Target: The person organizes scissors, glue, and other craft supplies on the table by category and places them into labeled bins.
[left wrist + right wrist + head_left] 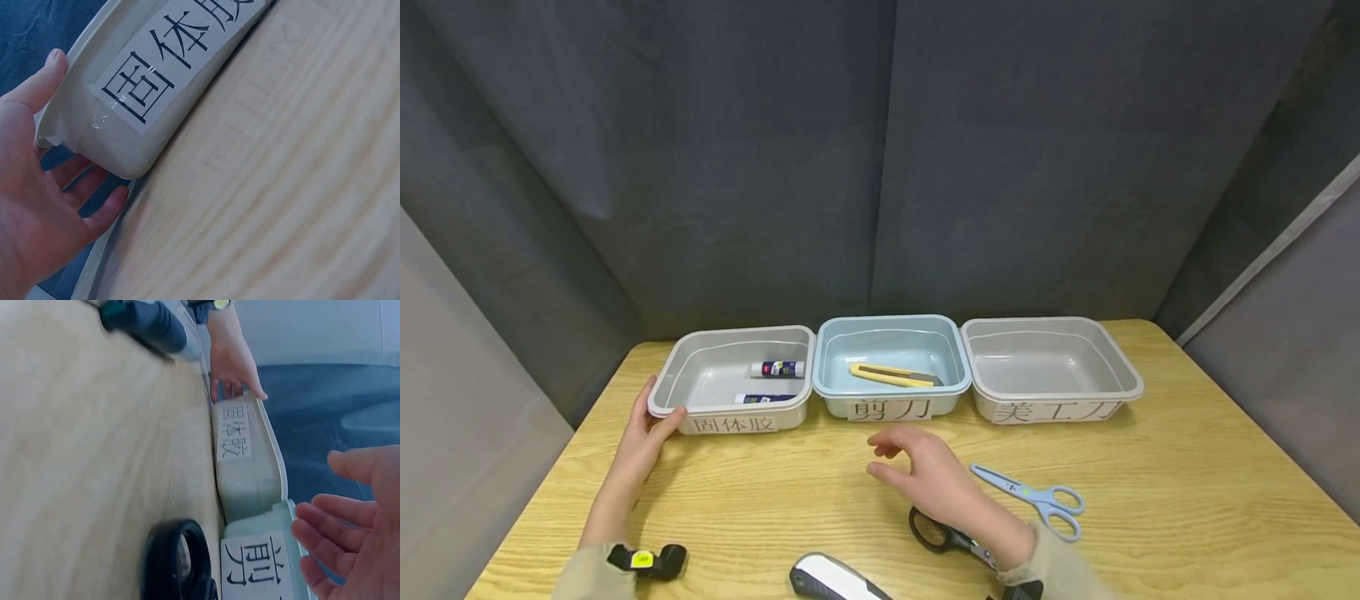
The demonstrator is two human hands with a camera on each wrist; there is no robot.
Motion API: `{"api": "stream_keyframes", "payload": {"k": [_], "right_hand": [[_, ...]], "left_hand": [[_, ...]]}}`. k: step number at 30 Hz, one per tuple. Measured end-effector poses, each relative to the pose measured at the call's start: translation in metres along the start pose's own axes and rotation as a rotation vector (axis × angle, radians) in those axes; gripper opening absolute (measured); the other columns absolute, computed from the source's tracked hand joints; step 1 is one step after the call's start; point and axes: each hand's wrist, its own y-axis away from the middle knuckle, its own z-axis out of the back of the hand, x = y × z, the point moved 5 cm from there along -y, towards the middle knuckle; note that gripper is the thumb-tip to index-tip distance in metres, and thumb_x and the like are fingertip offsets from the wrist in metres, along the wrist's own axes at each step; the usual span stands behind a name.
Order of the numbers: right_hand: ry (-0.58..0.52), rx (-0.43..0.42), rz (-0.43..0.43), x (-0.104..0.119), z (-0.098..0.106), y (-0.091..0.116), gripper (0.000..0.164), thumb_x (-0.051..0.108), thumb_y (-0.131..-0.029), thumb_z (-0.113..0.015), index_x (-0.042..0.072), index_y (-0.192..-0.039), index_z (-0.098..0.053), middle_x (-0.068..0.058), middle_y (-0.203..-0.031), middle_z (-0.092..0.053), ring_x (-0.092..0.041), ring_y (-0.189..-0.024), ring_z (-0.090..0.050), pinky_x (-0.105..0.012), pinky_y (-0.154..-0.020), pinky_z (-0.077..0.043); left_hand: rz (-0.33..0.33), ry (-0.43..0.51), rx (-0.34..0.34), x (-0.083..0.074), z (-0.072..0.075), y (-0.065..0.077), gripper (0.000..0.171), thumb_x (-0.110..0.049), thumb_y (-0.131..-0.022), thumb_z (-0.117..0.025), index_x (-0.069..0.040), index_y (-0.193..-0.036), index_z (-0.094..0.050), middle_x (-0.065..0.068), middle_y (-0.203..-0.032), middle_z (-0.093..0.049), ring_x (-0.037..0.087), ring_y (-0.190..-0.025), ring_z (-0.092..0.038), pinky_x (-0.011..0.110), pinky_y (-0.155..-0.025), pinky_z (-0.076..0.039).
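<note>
Left gray bin (pixel 741 330): near-left corner held between the left hand's (pixel 638 442) thumb and fingers | blue bin (pixel 891 392): just beyond the right hand's (pixel 936 475) fingertips, those fingers loosely bent around nothing | light-blue scissors (pixel 1040 497): right of right fingers | glue sticks (pixel 782 369): inside left gray bin, right of left fingers

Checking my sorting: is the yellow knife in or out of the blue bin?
In: the head view shows the yellow knife lying inside the blue bin, with the rim all round it.
</note>
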Motion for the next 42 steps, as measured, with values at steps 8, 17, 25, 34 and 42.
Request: {"api": "stream_keyframes", "payload": {"k": [8, 17, 25, 34, 42], "right_hand": [[0.009, 0.171, 0.007, 0.004, -0.014, 0.014, 0.051, 0.05, -0.083, -0.057, 0.013, -0.118, -0.056, 0.003, -0.102, -0.062, -0.011, -0.093, -0.056, -0.029, -0.079, -0.046], [0.029, 0.311, 0.058, 0.01, -0.025, 0.023, 0.053, 0.046, -0.083, -0.06, 0.012, -0.123, -0.053, 0.007, -0.102, -0.06, -0.007, -0.092, -0.055, -0.024, -0.078, -0.046], [0.049, 0.398, 0.093, 0.017, -0.034, 0.033, 0.057, 0.048, -0.079, -0.063, 0.012, -0.123, -0.053, 0.012, -0.094, -0.056, -0.001, -0.081, -0.05, -0.019, -0.073, -0.044], [0.099, 0.533, 0.128, 0.016, -0.046, 0.041, 0.067, 0.058, -0.076, -0.061, 0.015, -0.125, -0.05, 0.013, -0.093, -0.049, 0.001, -0.077, -0.045, -0.018, -0.067, -0.041], [0.212, 0.543, 0.073, 0.016, -0.05, 0.046, 0.073, 0.07, -0.068, -0.06, 0.025, -0.124, -0.049, 0.012, -0.109, -0.05, -0.006, -0.093, -0.051, -0.029, -0.08, -0.045]], "left_hand": [[-0.014, -0.003, 0.0, -0.001, 0.0, -0.001, 0.08, -0.032, -0.092, -0.053, -0.022, -0.147, 0.003, 0.015, -0.152, -0.005, 0.032, -0.135, -0.01, 0.053, -0.108, -0.004], [-0.001, -0.012, -0.005, 0.001, 0.0, 0.0, 0.08, -0.031, -0.092, -0.053, -0.022, -0.147, 0.004, 0.015, -0.152, -0.007, 0.03, -0.134, -0.012, 0.05, -0.109, -0.005], [-0.004, -0.003, -0.005, 0.001, 0.0, 0.0, 0.08, -0.032, -0.092, -0.053, -0.021, -0.147, 0.003, 0.015, -0.152, -0.007, 0.029, -0.133, -0.013, 0.05, -0.109, -0.006], [0.003, 0.003, -0.001, 0.001, 0.0, -0.001, 0.079, -0.032, -0.092, -0.052, -0.022, -0.147, 0.004, 0.014, -0.152, -0.006, 0.027, -0.134, -0.013, 0.049, -0.11, -0.005], [0.009, -0.002, -0.006, 0.001, 0.0, -0.001, 0.079, -0.033, -0.092, -0.052, -0.024, -0.147, 0.003, 0.014, -0.152, -0.008, 0.027, -0.133, -0.013, 0.05, -0.109, -0.005]]}}
